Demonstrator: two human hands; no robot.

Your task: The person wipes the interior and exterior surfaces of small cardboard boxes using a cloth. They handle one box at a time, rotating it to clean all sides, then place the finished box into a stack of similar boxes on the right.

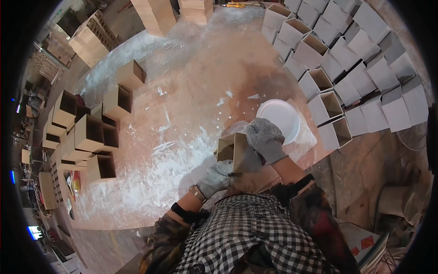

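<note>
A small open-ended box (247, 159) is held tilted in front of my body, its hollow side facing left and up. It is tan inside, and its right face looks greyish. My left hand (216, 178), in a grey knit glove, grips the box by its lower left edge. At the upper right of the box is my gloved right hand (266, 138), fingers curled against its side. Whatever those fingers hold, if anything, is hidden. Just beyond the right hand stands a round white tub (292, 119) with pale contents. Part of a translucent round thing (233, 129) shows behind the box.
Bare tan boxes (89, 132) are grouped on the left of the white-smeared table (182, 105). Rows of pale-coated boxes (349, 64) fill the right side. Tall board stacks (155, 18) stand at the far edge, near a yellow-handled tool (233, 5).
</note>
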